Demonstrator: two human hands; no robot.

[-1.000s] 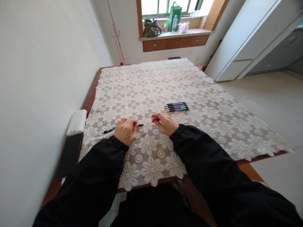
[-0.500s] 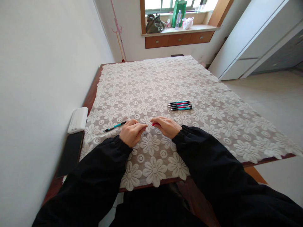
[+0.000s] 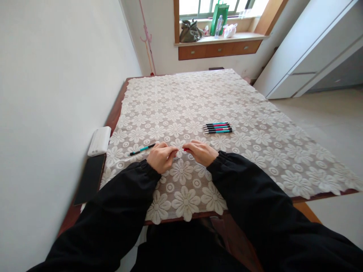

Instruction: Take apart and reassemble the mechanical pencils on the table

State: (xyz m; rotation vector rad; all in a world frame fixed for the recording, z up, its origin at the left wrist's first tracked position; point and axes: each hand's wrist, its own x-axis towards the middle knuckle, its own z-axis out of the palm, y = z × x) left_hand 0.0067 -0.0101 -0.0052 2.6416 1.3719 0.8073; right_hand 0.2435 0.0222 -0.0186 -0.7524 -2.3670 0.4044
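My left hand (image 3: 162,156) is closed in a pinch just above the lace tablecloth. Whatever is between its fingertips is too thin and small to make out. Facing it, my right hand (image 3: 200,152) is closed on a small red pen part (image 3: 185,150), mostly covered by the fingers. A narrow gap separates the two sets of fingertips, with a faint thin line in it. A teal and black pen (image 3: 141,149) lies on the cloth to the left, its far end close to my left hand. Beyond my right hand, several teal, red and black pens (image 3: 217,127) lie side by side.
The lace tablecloth (image 3: 181,94) covers most of the table. At the left edge, by the wall, are a white box-like device (image 3: 99,141) and a flat black object (image 3: 90,179). Bags and a bottle (image 3: 219,26) stand on the windowsill behind.
The view has shifted slightly, so the table and pens appear a little further right. Both hands keep nearly the same pinching pose, fingertips facing each other.
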